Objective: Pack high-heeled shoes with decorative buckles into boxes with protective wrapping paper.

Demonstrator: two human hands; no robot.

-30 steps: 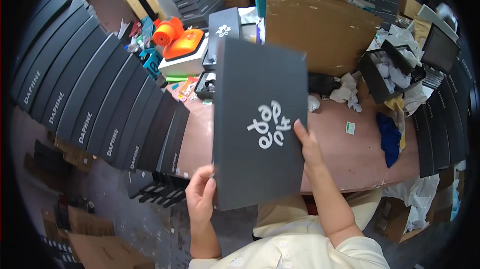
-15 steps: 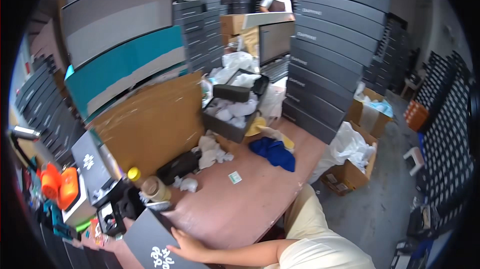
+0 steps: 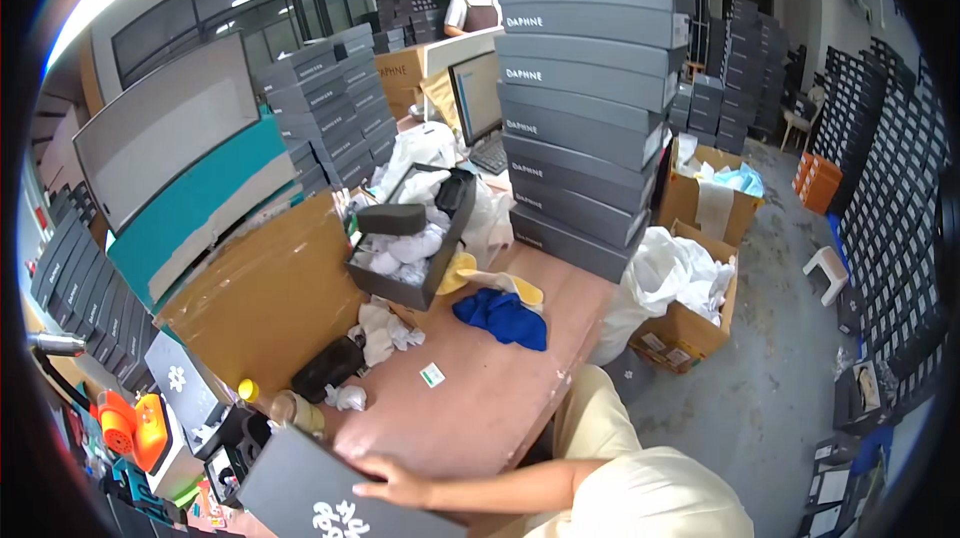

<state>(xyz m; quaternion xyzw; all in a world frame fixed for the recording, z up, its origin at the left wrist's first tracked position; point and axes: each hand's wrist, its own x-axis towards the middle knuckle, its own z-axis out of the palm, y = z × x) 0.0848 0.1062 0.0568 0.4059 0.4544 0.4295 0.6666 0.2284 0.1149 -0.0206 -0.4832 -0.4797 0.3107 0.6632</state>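
Observation:
A dark grey shoe box (image 3: 290, 488) with white markings on its lid lies at the table's near left corner. My right hand (image 3: 400, 486) grips its edge, thumb on the lid and fingers along the side. The picture's lower edge cuts off part of the box. My left hand is out of sight. Just beyond the box stand a beige bottle or jar (image 3: 297, 413) and a yellow cap (image 3: 248, 391). A black pouch-like thing (image 3: 328, 368) and crumpled white paper (image 3: 346, 398) lie behind them.
On the reddish table (image 3: 480, 388) are a blue cloth (image 3: 503, 318), a small white-green card (image 3: 432, 375) and an open dark box (image 3: 400, 286) of crumpled paper. A tall shoe-box stack (image 3: 590, 118) rises at the back. Cartons (image 3: 690, 338) stand right; a person (image 3: 474, 8) is far behind.
The view has turned right, so the surroundings appear shifted left. My right hand stays on the shoe box, which now sits slightly farther right in the picture.

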